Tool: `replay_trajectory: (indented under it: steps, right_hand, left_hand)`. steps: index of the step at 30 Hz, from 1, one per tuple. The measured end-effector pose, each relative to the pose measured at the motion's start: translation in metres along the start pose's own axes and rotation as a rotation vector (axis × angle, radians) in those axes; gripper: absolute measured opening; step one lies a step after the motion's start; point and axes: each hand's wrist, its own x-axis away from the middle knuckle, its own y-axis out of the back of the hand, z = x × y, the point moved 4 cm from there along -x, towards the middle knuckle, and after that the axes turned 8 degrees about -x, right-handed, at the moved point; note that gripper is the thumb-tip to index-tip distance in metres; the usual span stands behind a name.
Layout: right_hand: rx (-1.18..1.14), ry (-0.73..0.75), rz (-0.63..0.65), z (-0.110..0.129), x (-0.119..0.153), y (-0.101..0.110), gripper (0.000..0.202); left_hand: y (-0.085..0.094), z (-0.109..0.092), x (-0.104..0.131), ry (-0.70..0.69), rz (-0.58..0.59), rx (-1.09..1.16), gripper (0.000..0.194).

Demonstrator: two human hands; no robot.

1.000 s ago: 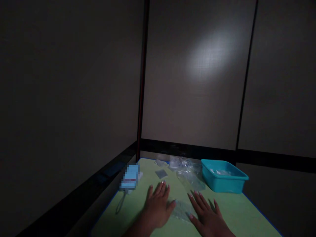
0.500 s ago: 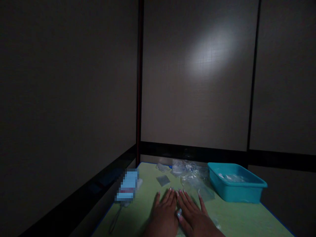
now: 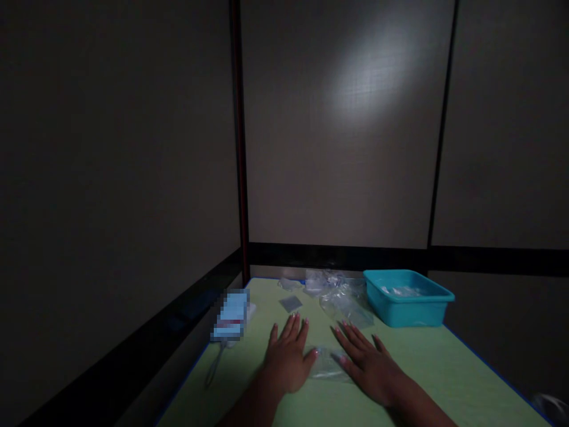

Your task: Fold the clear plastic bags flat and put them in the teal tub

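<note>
A clear plastic bag (image 3: 329, 369) lies flat on the green table (image 3: 462, 385). Over its left side rests my left hand (image 3: 288, 359), palm down with the fingers spread and the thumb touching the bag. My right hand (image 3: 371, 365) lies palm down at the bag's right side, fingers stretched out, thumb on the plastic. Neither hand grips anything. Part of the bag is hidden beneath the hands. Just beyond my left fingertips is a small grey square packet (image 3: 290, 304).
More crumpled clear plastic bags (image 3: 344, 303) are spread towards the back. A turquoise basin (image 3: 413, 314) with clear plastic inside stands at the back right. At the left edge lies a blurred-out blue phone-like object (image 3: 231, 317) with a strap (image 3: 214, 366). Walls close in the left and back.
My hands were side by side, covering most of the bag; now they have slid apart, left and right, and the bag shows between them. The view has tilted down slightly.
</note>
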Motion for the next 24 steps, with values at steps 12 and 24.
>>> replay_trajectory:
  steps: [12,24]
  right_hand:
    - [-0.151,-0.003,-0.162,-0.003,-0.006,0.023,0.051]
    - [-0.084,-0.186,-0.181,-0.037,0.001,0.037,0.034]
  left_hand:
    - [0.008,-0.035,0.016,-0.377,0.141,0.044,0.056]
    - [0.001,-0.016,0.005,-0.337,0.092,0.082,0.044]
